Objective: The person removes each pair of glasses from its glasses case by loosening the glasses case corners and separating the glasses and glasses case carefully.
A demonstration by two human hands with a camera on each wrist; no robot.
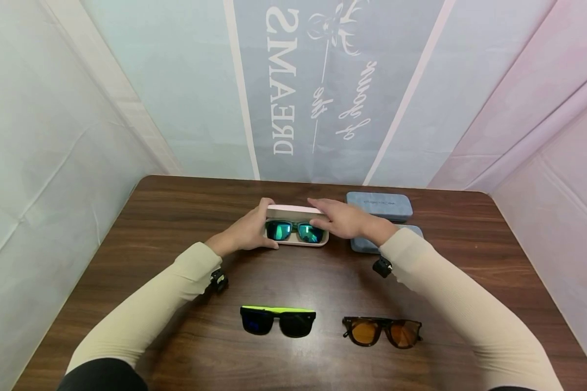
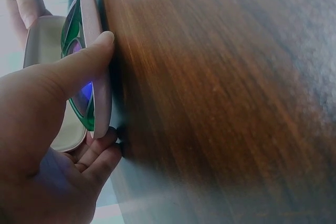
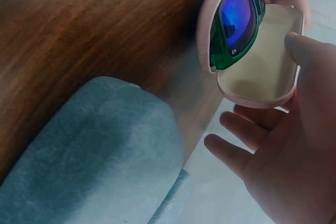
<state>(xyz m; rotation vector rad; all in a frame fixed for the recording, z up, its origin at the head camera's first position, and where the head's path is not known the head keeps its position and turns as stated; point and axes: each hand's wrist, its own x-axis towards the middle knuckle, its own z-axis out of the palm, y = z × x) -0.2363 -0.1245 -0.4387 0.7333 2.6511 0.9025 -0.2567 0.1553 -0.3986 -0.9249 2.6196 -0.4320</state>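
Note:
A pale pink glasses case (image 1: 293, 215) stands open near the back of the table, its lid raised. Inside lie green-framed sunglasses (image 1: 282, 231) with mirrored lenses, blue-violet in both wrist views. My left hand (image 1: 247, 227) grips the case's left end, the thumb across the front wall and the other fingers round the end and below. On the other side, my right hand (image 1: 344, 219) holds the raised lid (image 3: 273, 51), with its thumb on the lid's rim and its fingers behind.
Two blue-grey glasses cases, a rear one (image 1: 381, 205) and a front one (image 1: 362, 245), lie beside my right hand. Nearer me are black sunglasses (image 1: 278, 321) with a lime-green strip and dark-framed glasses (image 1: 383, 332) with amber lenses. A printed cloth (image 1: 200, 98) hangs behind the table.

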